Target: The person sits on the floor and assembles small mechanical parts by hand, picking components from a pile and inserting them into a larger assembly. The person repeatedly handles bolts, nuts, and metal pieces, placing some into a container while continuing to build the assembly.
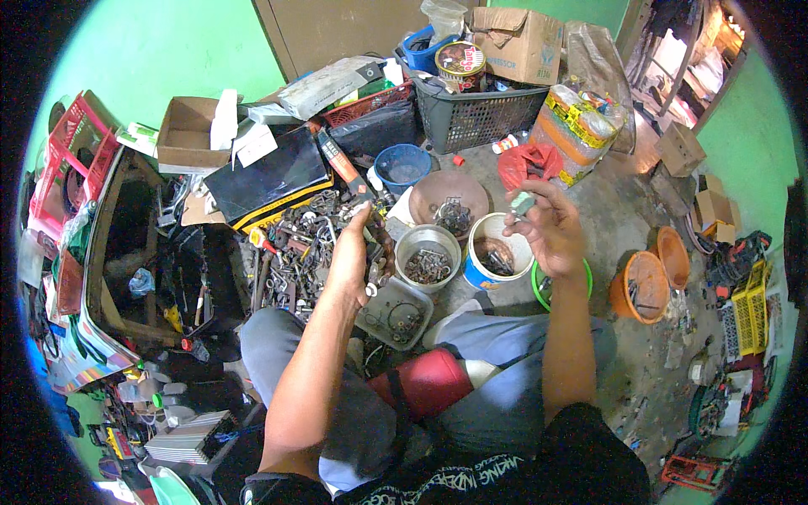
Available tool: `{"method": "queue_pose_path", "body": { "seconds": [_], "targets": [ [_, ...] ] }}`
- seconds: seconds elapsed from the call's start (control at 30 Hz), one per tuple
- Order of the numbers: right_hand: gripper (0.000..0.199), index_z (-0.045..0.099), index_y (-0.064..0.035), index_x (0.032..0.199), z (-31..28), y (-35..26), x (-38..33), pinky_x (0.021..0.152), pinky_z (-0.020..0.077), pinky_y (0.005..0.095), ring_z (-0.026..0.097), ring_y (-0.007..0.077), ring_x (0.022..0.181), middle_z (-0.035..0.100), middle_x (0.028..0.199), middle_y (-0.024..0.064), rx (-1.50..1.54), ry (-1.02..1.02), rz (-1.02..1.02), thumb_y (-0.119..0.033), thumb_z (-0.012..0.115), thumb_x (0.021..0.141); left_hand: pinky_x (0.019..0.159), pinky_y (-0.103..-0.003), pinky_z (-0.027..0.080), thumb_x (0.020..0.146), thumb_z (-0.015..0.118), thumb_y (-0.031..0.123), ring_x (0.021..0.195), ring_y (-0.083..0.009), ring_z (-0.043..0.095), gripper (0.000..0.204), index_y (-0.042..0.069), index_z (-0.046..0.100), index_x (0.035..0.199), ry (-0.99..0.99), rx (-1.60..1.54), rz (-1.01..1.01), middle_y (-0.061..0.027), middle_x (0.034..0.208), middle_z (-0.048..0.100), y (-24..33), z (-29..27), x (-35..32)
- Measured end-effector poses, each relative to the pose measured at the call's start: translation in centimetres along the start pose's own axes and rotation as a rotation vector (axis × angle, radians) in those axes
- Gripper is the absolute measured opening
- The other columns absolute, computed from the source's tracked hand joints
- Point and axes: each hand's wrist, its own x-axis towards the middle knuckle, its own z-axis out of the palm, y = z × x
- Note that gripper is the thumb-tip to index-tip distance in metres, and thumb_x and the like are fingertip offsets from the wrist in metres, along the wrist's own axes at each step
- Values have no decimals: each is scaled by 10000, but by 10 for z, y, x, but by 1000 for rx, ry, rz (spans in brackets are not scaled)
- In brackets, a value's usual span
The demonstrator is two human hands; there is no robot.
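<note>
My right hand [551,231] is raised above a white-and-blue bucket [486,276]. Its thumb and fingers pinch a small pale-green block [522,203]; the exact kind is unclear. My left hand [353,252] hovers over the right side of a heap of metal parts [290,248], seen mostly edge-on. One digit stretches upward, the others are partly hidden, and no held thing shows. Between the hands stand a round grey tub [427,240] of bolts and small hardware and a brown basin [454,187] with metal pieces. A clear rectangular tray [412,307] with small parts lies near my knees.
A blue basin [402,166] and a grey crate [480,118] stand farther back. Orange buckets [641,290] and a green-rimmed container [539,290] are to the right. A black panel [269,172] leans behind the heap. An open-fronted cabinet [105,252] stands left.
</note>
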Motion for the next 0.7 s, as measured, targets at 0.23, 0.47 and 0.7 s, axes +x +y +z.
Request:
{"method": "queue_pose_path", "body": {
  "seconds": [0.23, 0.47, 0.7],
  "targets": [
    [344, 473, 36, 1225, -50, 110, 16, 786, 610, 388, 670, 305, 967, 579, 1136, 170, 65, 278, 265, -29, 610, 916, 416, -325, 400, 931, 335, 448, 511, -201, 530, 423, 88, 547, 998, -197, -27, -69, -51, 677, 567, -13, 2, -2],
    [307, 515, 84, 1159, -78, 191, 12, 717, 612, 370, 685, 283, 855, 610, 1057, 191, -191, 477, 441, 7, 633, 886, 420, -280, 421, 981, 485, 386, 539, -160, 578, 282, 112, 551, 1004, -145, 17, -81, -28, 735, 603, -32, 6, 6],
    [219, 537, 81, 1067, -90, 235, 13, 724, 598, 349, 684, 278, 879, 632, 1034, 209, -260, 641, 418, 37, 643, 879, 457, -261, 467, 997, 452, 324, 620, -154, 611, 283, 106, 575, 1129, -202, -9, -233, -41, 787, 632, -42, 17, 3]
  ]
}}
